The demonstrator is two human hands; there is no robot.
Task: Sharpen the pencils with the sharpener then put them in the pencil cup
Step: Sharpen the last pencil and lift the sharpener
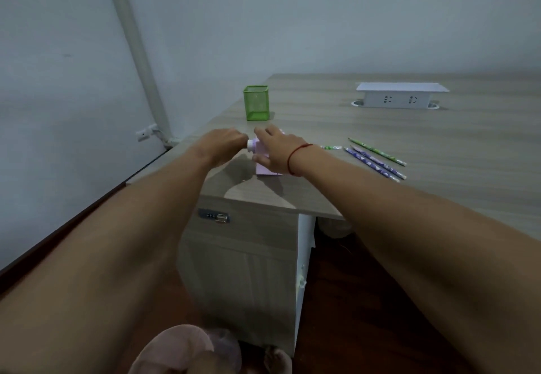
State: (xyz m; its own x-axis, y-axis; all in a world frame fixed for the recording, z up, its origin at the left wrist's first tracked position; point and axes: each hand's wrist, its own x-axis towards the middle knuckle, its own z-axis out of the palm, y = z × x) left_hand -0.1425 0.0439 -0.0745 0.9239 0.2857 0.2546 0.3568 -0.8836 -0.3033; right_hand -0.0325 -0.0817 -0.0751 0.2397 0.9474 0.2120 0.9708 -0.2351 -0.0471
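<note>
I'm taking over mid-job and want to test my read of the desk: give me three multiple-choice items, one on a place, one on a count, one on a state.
1. Where is the green pencil cup relative to the pink sharpener?
A. Farther from the person, behind it
B. Nearer the desk's front edge
C. On the floor

2. How many pencils lie loose on the desk right of the hands, not counting the one in the sharpener?
A. One
B. Three
C. Six

3. What is the right hand doing?
A. Holding a pencil in the air
B. Resting on the sharpener's body
C. Reaching into the cup

Answers: 1 A, the cup stands beyond the hands; 2 B, one green and two purple lie together; 3 B, it covers the sharpener while the left hand is at the white crank end.
</note>
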